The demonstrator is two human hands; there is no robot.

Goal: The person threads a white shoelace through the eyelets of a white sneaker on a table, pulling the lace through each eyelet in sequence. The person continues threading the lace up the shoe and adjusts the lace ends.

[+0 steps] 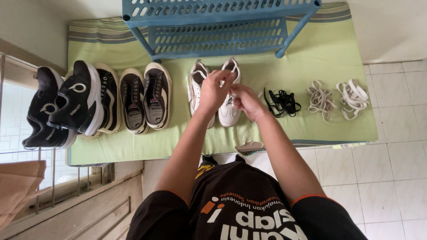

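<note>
A pair of white sneakers (197, 86) lies on the green mat (284, 66), toes toward me. My left hand (215, 89) hovers over the right shoe of the pair (230, 113), fingers pinched on its white lace near the eyelets. My right hand (245, 100) is beside it, closed on the same lace. Both hands cover most of that shoe's upper.
Left of the white pair lie dark sneakers with cream soles (146, 95) and black sneakers (66, 104). To the right sit a black lace bundle (281, 102) and two white lace bundles (321, 100) (353, 98). A blue plastic rack (218, 24) stands behind. White tiled floor on the right.
</note>
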